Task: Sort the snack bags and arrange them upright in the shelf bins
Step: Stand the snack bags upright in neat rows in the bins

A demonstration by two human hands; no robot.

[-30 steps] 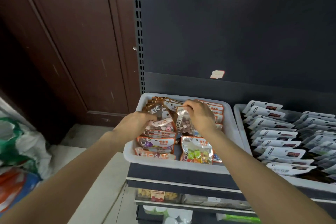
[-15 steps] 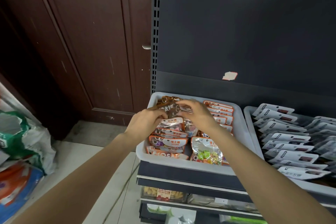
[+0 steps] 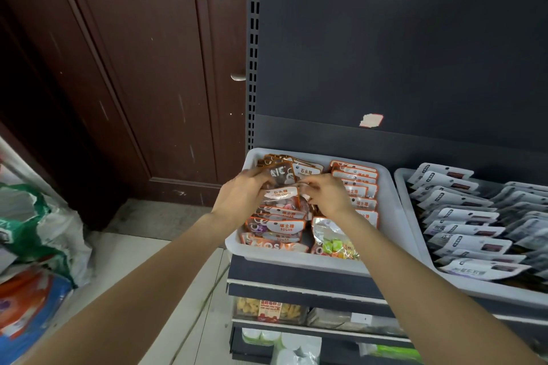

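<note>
Frame centre: white bin [image 3: 388, 204] on dark shelf, candy bags [image 3: 277, 227] standing in two rows. Left hand [image 3: 241, 198] grips a brown bag [image 3: 278, 176] in the left row's far end. Right hand [image 3: 327, 194] pinches a clear bag top [image 3: 305, 187] just beside. Right edge: second bin [image 3: 415, 234], white pouches [image 3: 468, 243].

A dark metal shelf [image 3: 299, 271] carries two white plastic bins side by side — the left bin [image 3: 388, 216] packed with orange-edged candy bags [image 3: 277, 227], the right bin [image 3: 415, 225] filled with rows of white pouches [image 3: 471, 243]. Lower shelves [image 3: 311, 326] hold more packaged goods.
</note>
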